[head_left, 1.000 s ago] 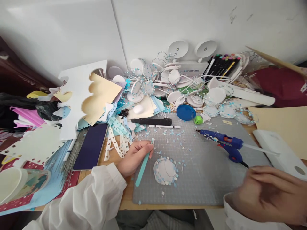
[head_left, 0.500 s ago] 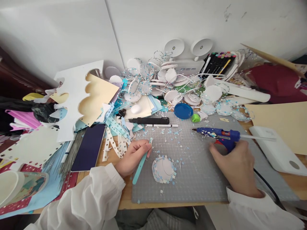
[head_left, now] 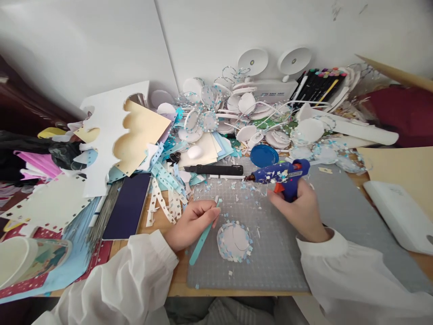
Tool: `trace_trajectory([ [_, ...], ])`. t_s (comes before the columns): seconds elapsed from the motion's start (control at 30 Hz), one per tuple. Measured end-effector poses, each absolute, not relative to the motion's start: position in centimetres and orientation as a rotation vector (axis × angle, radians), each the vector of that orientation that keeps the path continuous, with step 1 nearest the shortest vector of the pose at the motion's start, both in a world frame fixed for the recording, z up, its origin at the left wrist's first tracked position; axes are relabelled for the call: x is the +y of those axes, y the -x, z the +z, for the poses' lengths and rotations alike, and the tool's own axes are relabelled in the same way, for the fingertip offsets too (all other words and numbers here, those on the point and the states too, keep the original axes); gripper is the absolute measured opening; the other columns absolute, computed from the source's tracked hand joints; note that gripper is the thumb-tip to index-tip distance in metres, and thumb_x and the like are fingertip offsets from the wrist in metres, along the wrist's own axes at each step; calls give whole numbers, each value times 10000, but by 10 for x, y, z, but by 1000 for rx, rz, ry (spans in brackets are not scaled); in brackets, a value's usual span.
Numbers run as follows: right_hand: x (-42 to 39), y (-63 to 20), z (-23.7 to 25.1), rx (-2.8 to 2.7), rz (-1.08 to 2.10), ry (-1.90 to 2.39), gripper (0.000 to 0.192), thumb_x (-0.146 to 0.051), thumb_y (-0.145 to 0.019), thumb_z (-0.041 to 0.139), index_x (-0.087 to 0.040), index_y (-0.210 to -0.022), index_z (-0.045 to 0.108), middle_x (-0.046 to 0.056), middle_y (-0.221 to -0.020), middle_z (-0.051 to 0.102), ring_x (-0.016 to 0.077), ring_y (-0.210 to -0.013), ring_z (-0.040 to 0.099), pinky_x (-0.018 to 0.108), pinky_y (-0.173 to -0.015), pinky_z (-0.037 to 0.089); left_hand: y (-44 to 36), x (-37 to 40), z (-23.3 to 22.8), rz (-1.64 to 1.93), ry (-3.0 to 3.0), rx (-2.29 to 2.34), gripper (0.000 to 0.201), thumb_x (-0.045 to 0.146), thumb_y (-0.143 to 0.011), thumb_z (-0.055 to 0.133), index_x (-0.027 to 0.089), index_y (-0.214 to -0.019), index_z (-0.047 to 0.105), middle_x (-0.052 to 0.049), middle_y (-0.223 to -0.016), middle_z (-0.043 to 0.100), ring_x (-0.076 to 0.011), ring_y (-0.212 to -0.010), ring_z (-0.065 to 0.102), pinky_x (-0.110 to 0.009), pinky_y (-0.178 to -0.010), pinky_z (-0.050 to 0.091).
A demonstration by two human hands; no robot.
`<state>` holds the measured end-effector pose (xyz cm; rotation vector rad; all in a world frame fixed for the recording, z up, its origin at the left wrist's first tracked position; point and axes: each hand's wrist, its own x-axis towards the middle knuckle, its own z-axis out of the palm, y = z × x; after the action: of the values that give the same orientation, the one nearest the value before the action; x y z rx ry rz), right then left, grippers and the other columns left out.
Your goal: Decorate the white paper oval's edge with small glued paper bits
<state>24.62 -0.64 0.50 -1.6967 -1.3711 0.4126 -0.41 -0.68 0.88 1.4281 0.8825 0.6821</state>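
My left hand [head_left: 194,222] is closed on a thin turquoise stick [head_left: 200,246], whose lower end slants toward the front edge of the grey cutting mat [head_left: 274,266]. Beside it lies a round white disc [head_left: 234,239] with small blue and white stars around its rim. My right hand [head_left: 301,210] grips a blue hot glue gun [head_left: 286,174] by its handle, its nozzle pointing left above the mat. A finger is near the orange trigger. Star-shaped bits cling to the gun's barrel.
Behind the mat is a heap of white discs and star-trimmed wire. A black craft knife [head_left: 216,169], a blue lid [head_left: 264,155] and loose stars lie toward the back. A dark phone [head_left: 126,207] and a paper cup [head_left: 34,257] are left; a white box [head_left: 401,216] is right.
My right hand has lifted the glue gun and carried it left, closer to the stick and the disc. My left hand stays almost where it was. The view has shifted slightly.
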Motion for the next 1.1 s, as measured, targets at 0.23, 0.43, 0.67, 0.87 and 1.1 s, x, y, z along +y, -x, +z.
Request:
trace_trajectory([
  [0.23,-15,-245,-11,-1443,464,1674,209,-308,-604,626,-243,-593,427,-63,-456,442,114,-418,401,258,-414,354,3,-7,10,640,-1516,838,396,328,-924,432,162,-565,446,36,-553,403,-95,-542,361,-227,-540,293],
  [0.43,-14,-247,-12,-1530,368,1609,199,-289,-619,612,-237,-588,423,-63,-451,455,102,-406,395,246,-407,349,2,-9,9,619,-1565,815,413,346,-933,435,163,-564,420,37,-563,373,-94,-542,356,-227,-533,290],
  [0.67,-15,-245,-14,-1612,307,1580,193,-287,-631,597,-239,-585,417,-64,-422,453,101,-382,389,235,-388,333,2,-10,9,599,-1581,813,434,379,-934,429,173,-555,390,34,-571,365,-98,-536,357,-234,-525,288],
  [0.87,-16,-246,-14,-1668,255,1547,178,-266,-643,587,-240,-606,415,-61,-429,449,109,-378,394,240,-382,331,3,-10,8,592,-1585,810,426,362,-937,425,173,-557,386,33,-575,365,-99,-538,356,-238,-529,290],
  [1.1,-16,-244,-12,-1670,255,1573,172,-291,-636,570,-243,-596,409,-59,-411,446,108,-367,394,241,-379,320,3,-9,7,595,-1586,812,426,366,-935,429,168,-559,401,30,-575,374,-97,-539,355,-238,-526,286],
])
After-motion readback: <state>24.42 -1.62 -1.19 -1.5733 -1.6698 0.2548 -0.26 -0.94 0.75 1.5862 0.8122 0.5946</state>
